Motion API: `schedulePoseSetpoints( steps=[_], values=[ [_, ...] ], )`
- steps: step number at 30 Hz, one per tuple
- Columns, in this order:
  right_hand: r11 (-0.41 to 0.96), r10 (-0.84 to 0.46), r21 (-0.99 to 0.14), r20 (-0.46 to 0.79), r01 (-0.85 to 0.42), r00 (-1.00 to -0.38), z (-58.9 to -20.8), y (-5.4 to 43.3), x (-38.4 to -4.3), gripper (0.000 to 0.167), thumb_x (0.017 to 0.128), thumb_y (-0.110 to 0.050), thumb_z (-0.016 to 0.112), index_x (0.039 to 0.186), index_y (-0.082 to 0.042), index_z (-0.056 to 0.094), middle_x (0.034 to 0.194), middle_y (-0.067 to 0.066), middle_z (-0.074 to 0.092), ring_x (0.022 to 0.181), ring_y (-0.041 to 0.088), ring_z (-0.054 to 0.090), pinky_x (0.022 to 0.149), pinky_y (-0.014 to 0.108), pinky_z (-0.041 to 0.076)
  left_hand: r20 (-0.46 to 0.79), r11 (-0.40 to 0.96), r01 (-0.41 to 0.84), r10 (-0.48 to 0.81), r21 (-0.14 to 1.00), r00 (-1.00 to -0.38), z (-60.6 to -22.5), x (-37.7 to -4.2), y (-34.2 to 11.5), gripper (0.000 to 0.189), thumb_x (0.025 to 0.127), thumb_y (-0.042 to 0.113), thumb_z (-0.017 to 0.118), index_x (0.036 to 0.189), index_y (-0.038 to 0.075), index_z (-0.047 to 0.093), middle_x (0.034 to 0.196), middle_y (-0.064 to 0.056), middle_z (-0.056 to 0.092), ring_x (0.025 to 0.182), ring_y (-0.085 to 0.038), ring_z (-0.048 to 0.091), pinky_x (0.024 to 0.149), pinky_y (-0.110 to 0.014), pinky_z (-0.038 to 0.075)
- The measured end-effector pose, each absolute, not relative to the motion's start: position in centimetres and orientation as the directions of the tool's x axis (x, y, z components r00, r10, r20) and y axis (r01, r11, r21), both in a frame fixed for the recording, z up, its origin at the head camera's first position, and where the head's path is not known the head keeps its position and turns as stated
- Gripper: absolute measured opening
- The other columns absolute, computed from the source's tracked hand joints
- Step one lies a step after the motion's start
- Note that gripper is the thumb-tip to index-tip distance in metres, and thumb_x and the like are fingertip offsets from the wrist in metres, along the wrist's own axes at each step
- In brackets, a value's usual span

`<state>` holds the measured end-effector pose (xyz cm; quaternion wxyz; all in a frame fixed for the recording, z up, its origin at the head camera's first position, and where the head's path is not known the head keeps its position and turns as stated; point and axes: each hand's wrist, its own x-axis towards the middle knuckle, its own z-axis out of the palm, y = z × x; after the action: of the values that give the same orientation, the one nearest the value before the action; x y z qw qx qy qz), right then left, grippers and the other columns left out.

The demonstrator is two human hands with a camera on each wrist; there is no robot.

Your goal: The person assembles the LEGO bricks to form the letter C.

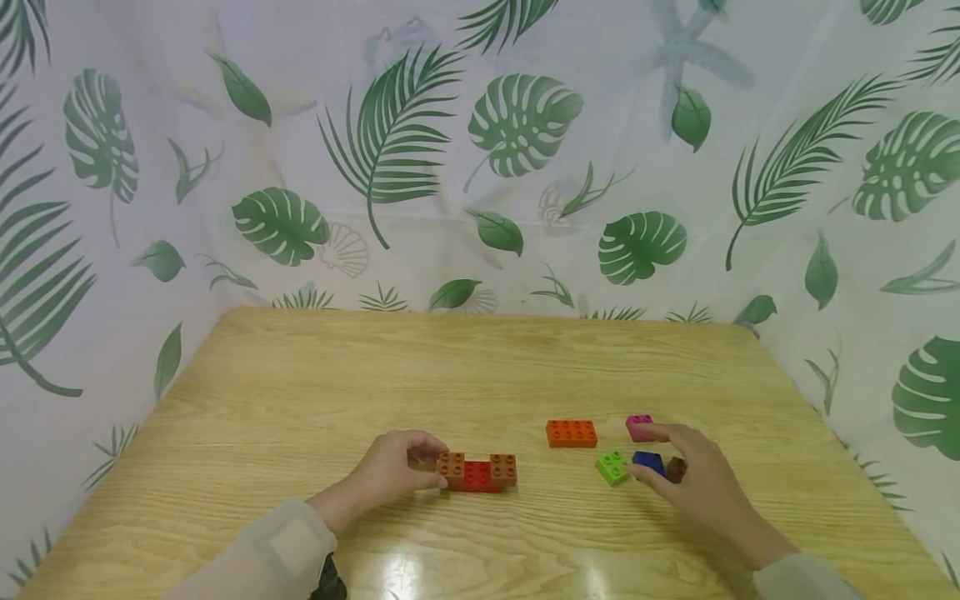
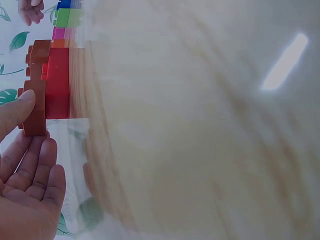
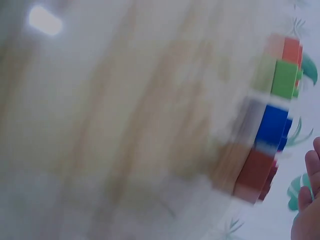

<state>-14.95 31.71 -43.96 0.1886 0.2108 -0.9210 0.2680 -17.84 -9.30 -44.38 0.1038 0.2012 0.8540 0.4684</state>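
My left hand (image 1: 390, 468) holds the left end of a small brick build, a red toy building brick (image 1: 477, 476) with a brown brick (image 1: 452, 464) on its left end and another brown brick (image 1: 503, 469) on its right. In the left wrist view the thumb lies against the brown brick (image 2: 37, 112), with fingertips at its lower end. Over at the right, my right hand (image 1: 705, 483) hovers, thumb and fingers spread apart, above a blue brick (image 1: 647, 460) and a dark brown brick (image 1: 676, 469). Its index fingertip overlaps a magenta brick (image 1: 638, 427) in the head view.
A lime green brick (image 1: 612, 468) lies just left of the blue one. Behind it to the left is an orange brick (image 1: 572, 433). The wooden table (image 1: 337, 367) ends at a leaf-print cloth (image 1: 420, 183) on the back and sides.
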Motion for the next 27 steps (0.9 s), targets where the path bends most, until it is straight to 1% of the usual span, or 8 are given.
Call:
schedulePoseSetpoints(
  steps=[2,4,5,8,13,18,24,27],
  values=[
    [0.783,-0.281,-0.409,0.442,-0.469,-0.852,-43.9,32.4,-14.8,0.052,0.076,-0.017,0.082,0.122,-0.004,0.061,0.111,0.013,0.062,0.078,0.023,0.058,0.069,0.041,0.053,0.012,0.481,0.249,0.443,0.841,-0.897,-44.4,-17.9,-9.3,0.035,0.078,0.018,0.080,0.109,0.008,0.068,0.104,-0.001,0.066,0.090,-0.017,0.062,0.076,-0.030,0.052],
    [0.802,-0.265,-0.402,0.422,-0.441,-0.867,-43.9,33.1,-14.7,0.054,0.077,-0.021,0.082,0.123,-0.004,0.060,0.113,0.014,0.062,0.093,0.030,0.059,0.078,0.052,0.049,0.014,0.481,0.252,0.445,0.839,-0.895,-44.4,-17.9,-9.3,0.035,0.078,0.018,0.080,0.109,0.008,0.068,0.105,-0.001,0.067,0.090,-0.017,0.062,0.077,-0.030,0.052],
    [0.806,-0.259,-0.408,0.410,-0.430,-0.875,-43.9,33.5,-14.6,0.055,0.077,-0.022,0.082,0.123,-0.003,0.059,0.113,0.015,0.062,0.098,0.034,0.058,0.080,0.055,0.048,0.014,0.481,0.253,0.446,0.839,-0.895,-44.4,-17.9,-9.3,0.035,0.078,0.017,0.080,0.109,0.008,0.068,0.105,-0.001,0.067,0.090,-0.017,0.062,0.077,-0.030,0.052],
    [0.820,-0.243,-0.412,0.376,-0.396,-0.894,-44.0,34.5,-14.6,0.057,0.078,-0.025,0.081,0.124,-0.002,0.058,0.113,0.017,0.061,0.101,0.037,0.056,0.083,0.060,0.044,0.017,0.479,0.256,0.447,0.840,-0.894,-44.4,-17.8,-9.3,0.035,0.078,0.017,0.080,0.109,0.008,0.068,0.105,-0.001,0.067,0.090,-0.017,0.062,0.076,-0.029,0.052],
    [0.836,-0.229,-0.414,0.331,-0.359,-0.915,-44.4,36.0,-14.6,0.060,0.078,-0.027,0.081,0.126,-0.002,0.056,0.115,0.018,0.061,0.101,0.037,0.056,0.082,0.060,0.044,0.020,0.471,0.256,0.449,0.844,-0.894,-44.4,-17.8,-9.3,0.035,0.078,0.017,0.080,0.109,0.008,0.068,0.105,-0.001,0.067,0.090,-0.018,0.062,0.075,-0.028,0.052],
    [0.848,-0.222,-0.427,0.251,-0.313,-0.942,-44.5,36.8,-14.5,0.061,0.079,-0.032,0.079,0.126,0.000,0.055,0.116,0.020,0.060,0.100,0.039,0.057,0.080,0.061,0.045,0.021,0.471,0.258,0.452,0.843,-0.892,-44.3,-17.8,-9.3,0.034,0.078,0.016,0.080,0.109,0.007,0.068,0.105,-0.001,0.066,0.090,-0.018,0.062,0.076,-0.028,0.052],
    [0.858,-0.205,-0.443,0.172,-0.261,-0.964,-44.7,37.2,-14.4,0.062,0.080,-0.038,0.077,0.123,0.000,0.056,0.110,0.018,0.062,0.098,0.039,0.060,0.082,0.059,0.047,0.024,0.471,0.262,0.453,0.843,-0.891,-44.3,-17.8,-9.4,0.034,0.078,0.016,0.080,0.109,0.007,0.068,0.104,-0.002,0.067,0.091,-0.018,0.062,0.076,-0.027,0.052],
    [0.857,-0.198,-0.454,0.142,-0.242,-0.970,-44.6,37.2,-14.4,0.062,0.080,-0.040,0.076,0.123,0.000,0.057,0.113,0.019,0.062,0.101,0.040,0.059,0.085,0.058,0.046,0.025,0.470,0.262,0.453,0.843,-0.891,-44.3,-17.8,-9.4,0.034,0.078,0.016,0.080,0.109,0.007,0.068,0.104,-0.001,0.067,0.090,-0.018,0.062,0.076,-0.027,0.052]
  ],
)
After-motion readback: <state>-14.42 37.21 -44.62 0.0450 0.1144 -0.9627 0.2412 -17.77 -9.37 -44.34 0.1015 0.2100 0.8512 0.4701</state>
